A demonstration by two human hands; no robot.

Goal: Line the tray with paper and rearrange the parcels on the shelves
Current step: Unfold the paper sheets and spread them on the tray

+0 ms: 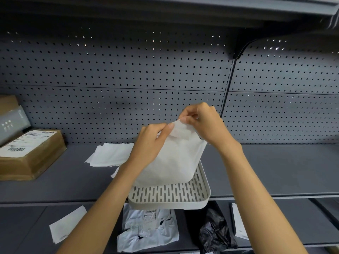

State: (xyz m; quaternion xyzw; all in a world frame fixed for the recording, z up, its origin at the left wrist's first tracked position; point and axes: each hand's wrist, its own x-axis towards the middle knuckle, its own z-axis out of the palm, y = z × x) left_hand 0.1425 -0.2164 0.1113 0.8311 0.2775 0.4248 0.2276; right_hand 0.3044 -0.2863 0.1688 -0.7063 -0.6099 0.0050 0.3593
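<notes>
1. A white paper sheet (170,162) is held up over the slotted tray (183,196), its lower edge resting in the tray.
2. The sheet's top corner is pinched by the left hand (152,142) between thumb and fingers.
3. The same top edge is pinched just beside it by the right hand (203,123), fingers curled.
4. The tray is set on the grey shelf (275,171), overhanging its front edge.
5. Spare paper sheets (110,154) lie behind the left hand; a cardboard parcel (31,154) is seen far left.
</notes>
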